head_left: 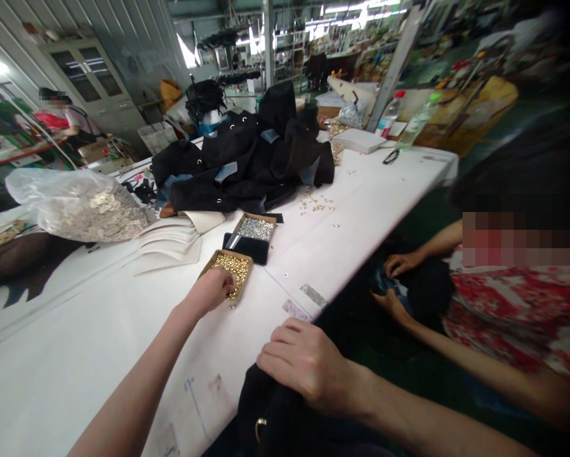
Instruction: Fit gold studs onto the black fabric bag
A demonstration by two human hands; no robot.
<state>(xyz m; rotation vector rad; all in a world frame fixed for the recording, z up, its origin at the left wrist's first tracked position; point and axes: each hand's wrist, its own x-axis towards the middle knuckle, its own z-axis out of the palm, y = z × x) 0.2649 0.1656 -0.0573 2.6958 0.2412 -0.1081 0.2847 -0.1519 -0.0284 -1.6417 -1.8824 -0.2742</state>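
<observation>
I cannot tell from here whether the left hand (213,289) pinches anything: its fingertips dip among shiny gold pieces (238,265), partly masking their shallow cardboard box (249,271) on the white table (99,355). The lower picture edge cuts off the black garment (268,397) at the table's near edge. Over its matte cloth I see the right hand (308,362), knuckles up, fingers curled closed on it, thumb hidden. A curved gold ring (261,420) shows below.
</observation>
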